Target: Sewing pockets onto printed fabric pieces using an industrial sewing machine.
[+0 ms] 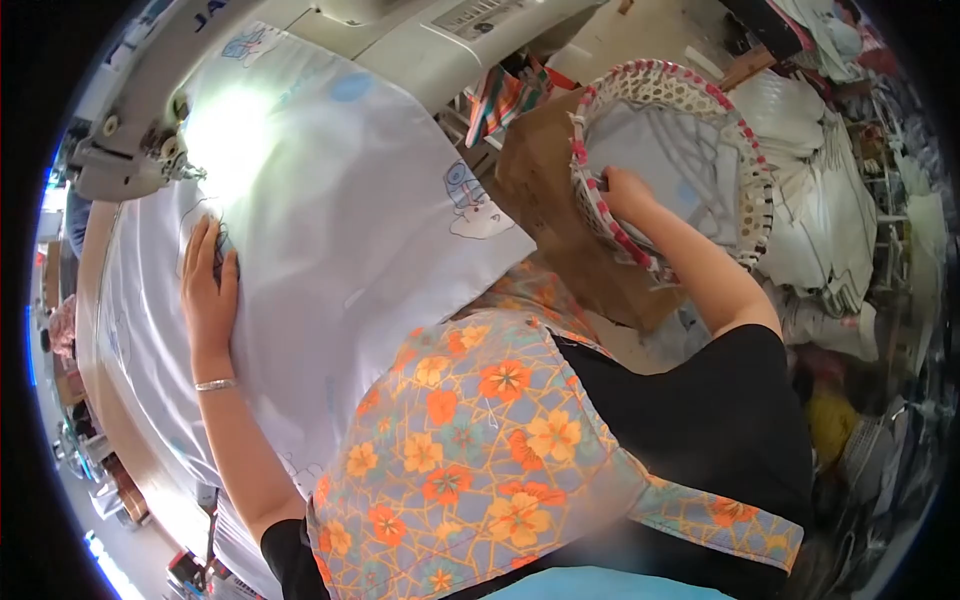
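A wide white cloth (330,230) printed with small cartoon figures and blue patches spreads over the sewing table and hangs toward my lap. My left hand (210,300) lies flat on it, fingers stretched out, just below the needle area of the sewing machine head (120,165). A bright glare washes out the cloth beside the needle. Off to the right, my right hand (630,197) reaches inside a round woven basket (752,200) with a red-wrapped rim. Its fingers are curled near the basket's left wall, over folded grey-white cloth (665,150); what they grip is hidden.
Under the basket stands a brown cardboard box (545,190). Stacks of white fabric (815,220) sit beyond it at the right. The machine's arm (420,50) crosses the top, and a striped cloth (495,105) hangs near it. A floral apron (460,450) covers my front.
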{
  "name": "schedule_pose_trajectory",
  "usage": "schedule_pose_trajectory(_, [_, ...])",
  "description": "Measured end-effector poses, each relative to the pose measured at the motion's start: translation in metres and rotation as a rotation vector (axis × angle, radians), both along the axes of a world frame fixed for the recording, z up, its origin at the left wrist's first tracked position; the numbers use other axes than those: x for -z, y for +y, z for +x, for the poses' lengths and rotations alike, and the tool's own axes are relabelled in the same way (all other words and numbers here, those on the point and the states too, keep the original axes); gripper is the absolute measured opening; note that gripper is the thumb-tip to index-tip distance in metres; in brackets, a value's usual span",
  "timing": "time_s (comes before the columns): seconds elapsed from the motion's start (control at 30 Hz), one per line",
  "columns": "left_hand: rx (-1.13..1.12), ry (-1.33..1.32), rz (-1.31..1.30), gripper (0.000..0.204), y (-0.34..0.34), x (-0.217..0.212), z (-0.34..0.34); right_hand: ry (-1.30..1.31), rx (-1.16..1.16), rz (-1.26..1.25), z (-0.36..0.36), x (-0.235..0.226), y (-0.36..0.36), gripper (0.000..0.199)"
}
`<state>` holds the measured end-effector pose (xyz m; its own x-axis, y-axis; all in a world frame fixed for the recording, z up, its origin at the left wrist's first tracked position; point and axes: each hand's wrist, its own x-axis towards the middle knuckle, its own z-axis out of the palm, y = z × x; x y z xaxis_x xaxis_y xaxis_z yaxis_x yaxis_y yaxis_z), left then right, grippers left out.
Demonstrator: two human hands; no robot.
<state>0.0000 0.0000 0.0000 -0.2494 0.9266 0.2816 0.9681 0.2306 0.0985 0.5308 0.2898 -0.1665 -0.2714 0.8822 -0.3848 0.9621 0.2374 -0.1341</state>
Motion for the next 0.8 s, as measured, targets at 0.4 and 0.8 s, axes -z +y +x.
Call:
schedule_pose_trajectory(0.4, [0.347,-0.389,0.069,0.044,-0.022,-0.016,0.087,1.262,-0.018,0.294,-0.126,-0.180,0.029,0.029])
schedule_pose_trajectory(0.8, [-0.074,0.079,0.411,0.038,-0.012,-0.059,0.064,0.787,-1.662,-0.095,-0.362,-0.153,-0.229,0.015])
